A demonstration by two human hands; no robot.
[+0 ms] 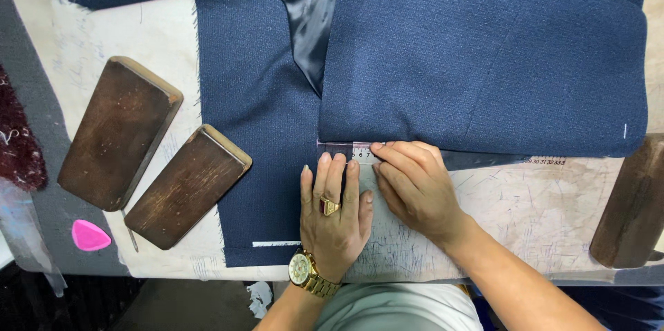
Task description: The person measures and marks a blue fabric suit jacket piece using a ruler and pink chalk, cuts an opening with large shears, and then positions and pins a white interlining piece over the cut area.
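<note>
From the head view, looking straight down, a clear plastic ruler [360, 153] lies with its long axis running left to right along the lower folded edge of the navy woven jacket panel [484, 68] on the chalk-marked counter [539, 206]. Both hands sit at the ruler's left end: the left hand [335, 210], flat with fingers spread, presses it onto the cloth just below, clamped on nothing; the right hand [415, 186] touches its top edge with fingers drawn together, and whether they pinch something I cannot tell. Two dark wooden blocks [152, 158] rest well apart to the left.
</note>
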